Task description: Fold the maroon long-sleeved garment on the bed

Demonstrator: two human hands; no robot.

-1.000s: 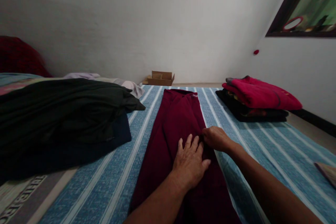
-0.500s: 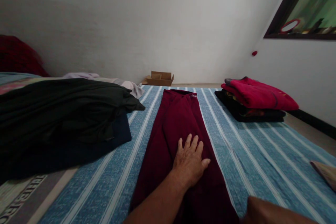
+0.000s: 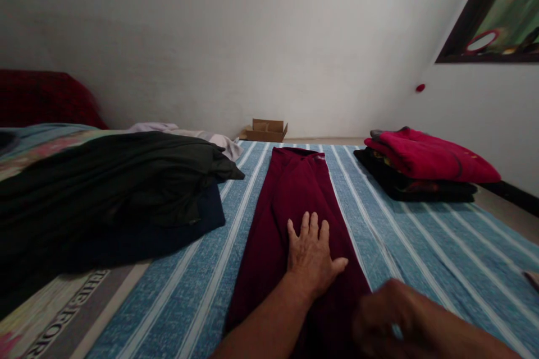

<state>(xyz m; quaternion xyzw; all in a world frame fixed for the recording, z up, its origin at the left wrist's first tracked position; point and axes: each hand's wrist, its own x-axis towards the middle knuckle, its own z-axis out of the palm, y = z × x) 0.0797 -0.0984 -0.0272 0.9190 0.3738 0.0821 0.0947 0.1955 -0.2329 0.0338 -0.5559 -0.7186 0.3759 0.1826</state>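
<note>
A pair of maroon trousers (image 3: pixel 295 190) lies lengthwise on the striped bed, legs folded together, its waistband at the far end. My left hand (image 3: pixel 312 255) rests palm down on the cloth with its fingers spread, holding nothing. At the lower right, my right hand (image 3: pixel 391 314) is over the near right edge of the trousers. Its fingers look bent but are smeared by motion, so whether they grip the cloth is unclear. The near end of the trousers is partly hidden by my forearms.
Dark green and navy clothes (image 3: pixel 138 190) lie heaped on the left. A folded stack with a bright red garment (image 3: pixel 433 154) on top sits at the far right. Beyond the blue striped sheet (image 3: pixel 202 291), a cardboard box (image 3: pixel 266 131) stands by the wall.
My right hand has come further into view, moving left and up to the trousers' near right edge. My left hand stays spread on the cloth. The view has shifted slightly left.
</note>
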